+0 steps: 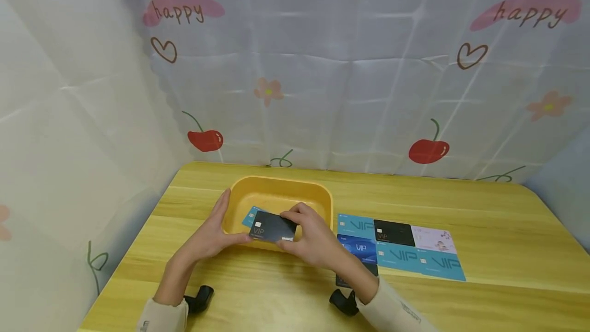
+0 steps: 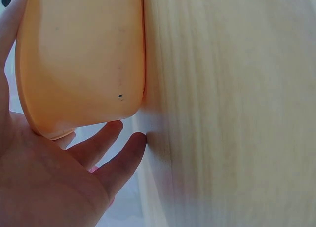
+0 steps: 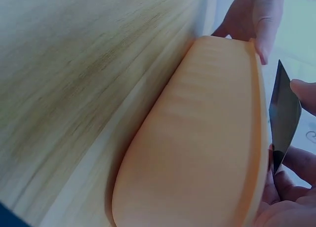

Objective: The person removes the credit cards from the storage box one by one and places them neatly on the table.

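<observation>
My right hand (image 1: 314, 235) pinches a black VIP card (image 1: 269, 227) by its right end, over the near side of a yellow plastic basket (image 1: 281, 182). In the right wrist view the black card (image 3: 285, 113) tilts edge-on beside the basket's rim, between thumb and fingers. A blue card (image 1: 250, 215) shows inside the basket, partly covered by the black one. My left hand (image 1: 208, 234) spans the basket's near left corner, fingers stretched along the left wall. Its thumb reaches along the near rim, its tip close to the black card.
Right of the basket, cards lie in rows on the wooden table (image 1: 507, 229): several blue ones (image 1: 398, 255), a black card (image 1: 394, 232) and a pale pink card (image 1: 433, 239). Another dark card (image 1: 342, 281) is partly under my right forearm. A printed curtain (image 1: 350, 91) hangs behind the table.
</observation>
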`<state>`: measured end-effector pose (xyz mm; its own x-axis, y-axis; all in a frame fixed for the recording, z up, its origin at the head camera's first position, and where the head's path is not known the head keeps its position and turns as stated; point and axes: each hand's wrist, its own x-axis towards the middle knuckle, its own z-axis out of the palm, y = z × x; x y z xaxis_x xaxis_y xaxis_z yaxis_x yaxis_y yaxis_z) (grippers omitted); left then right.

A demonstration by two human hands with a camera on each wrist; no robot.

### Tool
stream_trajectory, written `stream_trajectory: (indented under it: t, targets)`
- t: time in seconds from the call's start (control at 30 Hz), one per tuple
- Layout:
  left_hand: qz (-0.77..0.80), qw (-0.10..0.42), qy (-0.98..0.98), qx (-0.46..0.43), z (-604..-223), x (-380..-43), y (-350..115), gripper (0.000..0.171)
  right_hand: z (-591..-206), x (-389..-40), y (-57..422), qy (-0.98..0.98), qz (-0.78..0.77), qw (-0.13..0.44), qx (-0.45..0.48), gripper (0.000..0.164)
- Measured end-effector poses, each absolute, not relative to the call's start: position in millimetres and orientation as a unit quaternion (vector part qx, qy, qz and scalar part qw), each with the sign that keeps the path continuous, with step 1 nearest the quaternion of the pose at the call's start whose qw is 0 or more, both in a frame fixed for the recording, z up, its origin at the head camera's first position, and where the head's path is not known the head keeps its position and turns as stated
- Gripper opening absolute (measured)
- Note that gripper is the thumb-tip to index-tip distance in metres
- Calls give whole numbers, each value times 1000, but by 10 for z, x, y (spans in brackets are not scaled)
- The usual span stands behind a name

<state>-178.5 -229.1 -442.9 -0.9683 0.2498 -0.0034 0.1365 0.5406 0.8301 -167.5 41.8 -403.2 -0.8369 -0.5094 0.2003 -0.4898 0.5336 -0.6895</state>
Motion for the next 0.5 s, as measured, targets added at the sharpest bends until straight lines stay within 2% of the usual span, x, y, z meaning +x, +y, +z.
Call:
stream_trajectory:
  t: [0.5]
  targets:
    - [463, 57, 878, 103, -4415, -1783, -2269, 123, -4025, -1512, 660, 870, -405, 22, -281, 50]
